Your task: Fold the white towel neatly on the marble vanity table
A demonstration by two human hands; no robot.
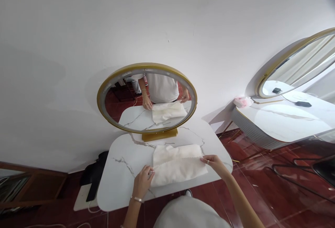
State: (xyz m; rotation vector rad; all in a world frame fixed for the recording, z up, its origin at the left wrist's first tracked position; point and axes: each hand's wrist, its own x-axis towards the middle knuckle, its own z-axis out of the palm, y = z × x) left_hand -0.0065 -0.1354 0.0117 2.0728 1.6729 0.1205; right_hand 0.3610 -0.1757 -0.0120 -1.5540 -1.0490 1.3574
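A cream-white cloth [180, 170] lies partly folded on the marble-patterned white table [115, 182], its near flap laid over the middle of the far part. My left hand [143, 179] pinches the cloth at its left edge, where the fold line runs. At the opposite edge, my right hand [213, 161] has thumb and finger closed on the flap's right corner. Both hands rest low, close to the tabletop. The fold's scalloped edge stretches between them.
A gold-rimmed oval mirror [146, 68] stands at the table's back, reflecting the hands and cloth. To the right, a second table [282, 119] carries another mirror [261, 81], a pink-white packet [243, 102] and a black device [303, 104]. A black chair [324, 170] stands at the right edge.
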